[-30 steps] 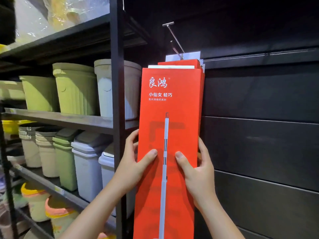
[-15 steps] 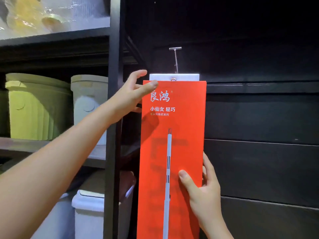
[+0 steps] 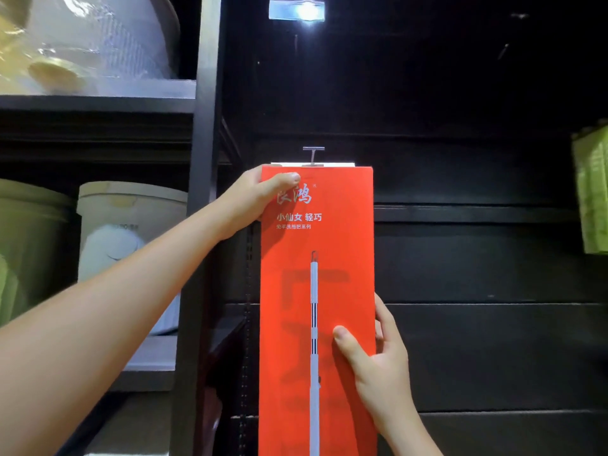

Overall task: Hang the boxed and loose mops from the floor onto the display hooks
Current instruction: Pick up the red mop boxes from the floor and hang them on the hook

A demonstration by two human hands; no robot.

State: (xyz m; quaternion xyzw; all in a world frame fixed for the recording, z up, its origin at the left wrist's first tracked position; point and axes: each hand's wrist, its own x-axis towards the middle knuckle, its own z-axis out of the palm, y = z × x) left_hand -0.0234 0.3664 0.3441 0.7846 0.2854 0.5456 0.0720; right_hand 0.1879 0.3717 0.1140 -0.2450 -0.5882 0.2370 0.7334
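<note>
The red mop box (image 3: 317,307) stands upright in front of me against the dark slatted wall (image 3: 477,340), its top edge right at the metal display hook (image 3: 313,156) whose T-shaped tip shows just above it. A thin white strip of a second box (image 3: 342,164) peeks out behind the top edge; whether my box is actually threaded onto the hook I cannot tell. My left hand (image 3: 260,195) grasps the box's top left corner, thumb laid across the front over the white brand lettering, the other fingers hidden behind. My right hand (image 3: 378,366) holds the box's right edge lower down, thumb pressed flat on the front beside the printed mop handle, fingers wrapped round the side. Just left of the box runs the black upright post (image 3: 200,225) of a shelving rack. On the rack's shelf sit a cream bin (image 3: 128,245) and, at the left edge, a green bin (image 3: 29,248); the shelf above carries plastic-wrapped goods (image 3: 82,41). Something green (image 3: 592,192) hangs at the wall's right edge, and a bright ceiling light (image 3: 297,9) glares overhead.
</note>
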